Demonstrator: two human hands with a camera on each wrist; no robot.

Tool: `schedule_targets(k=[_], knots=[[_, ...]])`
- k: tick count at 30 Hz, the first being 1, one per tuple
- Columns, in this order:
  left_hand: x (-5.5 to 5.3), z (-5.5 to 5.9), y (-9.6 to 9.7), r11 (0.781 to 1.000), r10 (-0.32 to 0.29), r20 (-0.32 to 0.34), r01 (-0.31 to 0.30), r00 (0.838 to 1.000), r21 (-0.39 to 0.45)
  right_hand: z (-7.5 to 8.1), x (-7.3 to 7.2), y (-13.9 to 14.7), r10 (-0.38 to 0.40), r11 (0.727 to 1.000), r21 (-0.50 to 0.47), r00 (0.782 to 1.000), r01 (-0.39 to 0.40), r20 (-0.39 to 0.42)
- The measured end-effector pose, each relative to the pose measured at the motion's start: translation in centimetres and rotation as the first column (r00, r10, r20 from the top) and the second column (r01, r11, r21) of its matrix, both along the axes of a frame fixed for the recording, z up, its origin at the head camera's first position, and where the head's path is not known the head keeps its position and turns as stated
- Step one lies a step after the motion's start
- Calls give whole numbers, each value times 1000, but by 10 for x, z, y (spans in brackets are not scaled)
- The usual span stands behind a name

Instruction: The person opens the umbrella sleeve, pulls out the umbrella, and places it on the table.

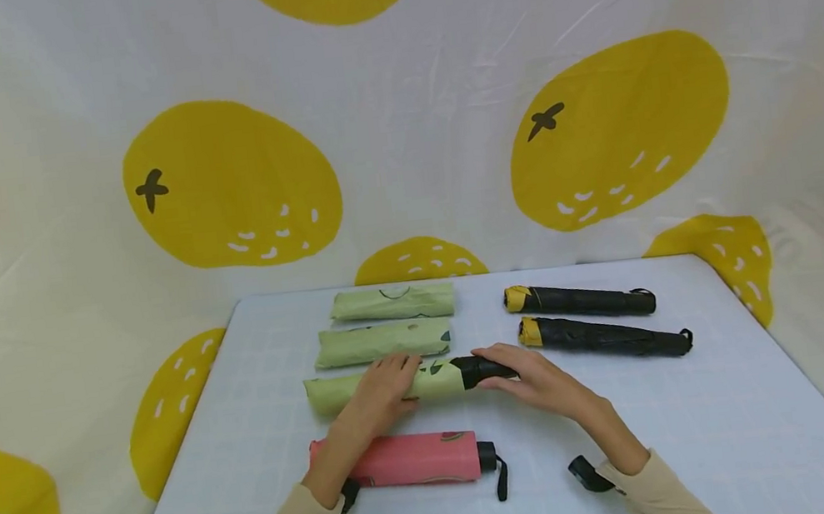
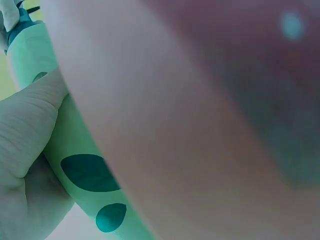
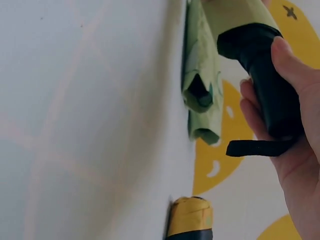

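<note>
Both hands hold a folded green umbrella (image 1: 436,382) with a dark leaf print, level above the tabletop. My left hand (image 1: 384,387) grips its green body near the middle; in the left wrist view the thumb lies along the fabric (image 2: 90,172). My right hand (image 1: 533,374) holds the black handle (image 3: 272,95) at the other end, fingers and thumb around it, a short black strap (image 3: 257,148) hanging out below. Closer to me, partly behind the left forearm, lies a folded pink umbrella (image 1: 421,459) with watermelon print and a black handle.
Two green patterned rolls (image 1: 383,344) lie behind the held umbrella. Right of them are two slim black folded umbrellas (image 1: 609,337) with yellow ends. The white table (image 1: 702,436) meets a fruit-print curtain (image 1: 416,148) at its back edge.
</note>
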State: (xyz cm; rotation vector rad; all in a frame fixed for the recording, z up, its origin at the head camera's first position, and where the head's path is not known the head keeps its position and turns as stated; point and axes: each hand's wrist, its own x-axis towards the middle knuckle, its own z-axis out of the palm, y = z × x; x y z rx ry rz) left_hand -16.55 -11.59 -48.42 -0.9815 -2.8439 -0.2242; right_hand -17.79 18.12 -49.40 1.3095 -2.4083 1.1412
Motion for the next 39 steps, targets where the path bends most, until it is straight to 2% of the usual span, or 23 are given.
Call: schedule_targets(k=[7, 9, 12, 15, 18, 22, 26, 28, 30, 34, 39], knots=[[0, -4, -7, 1000, -9, -33, 9, 999, 7, 3, 1, 5, -57, 996, 67, 993, 50, 99], [0, -5, -7, 1000, -6, -45, 7, 999, 6, 4, 2, 3, -82, 992, 105, 992, 72, 99], [0, -6, -6, 1000, 2, -73, -2, 997, -3, 5, 2, -1, -123, 980, 166, 992, 115, 40], [1, -7, -4, 1000, 7, -114, -9, 993, -15, 4, 2, -7, -160, 965, 195, 984, 172, -77], [1, -5, -1, 1000, 9, -143, -13, 990, -28, 4, 3, -12, -180, 961, 177, 968, 211, -176], [2, -3, 2, 999, 7, -147, -12, 989, -37, 2, 1, -18, -172, 967, 135, 948, 214, -269], [2, -3, 5, 999, 5, -154, -12, 988, -49, -1, 0, -21, -165, 963, 139, 912, 232, -375], [2, -4, 5, 999, 3, -156, -11, 988, -53, -3, 0, -22, -163, 959, 152, 903, 241, -398], [1, -5, 6, 999, 2, -146, -10, 989, -54, -5, 0, -21, -164, 957, 161, 905, 243, -392], [-1, -8, 5, 999, 12, -89, -15, 996, -35, -6, -1, -17, -180, 961, 131, 910, 244, -374], [-4, -8, -1, 999, 43, -27, -43, 999, -32, -7, -5, -10, -178, 968, 94, 902, 232, -394]])
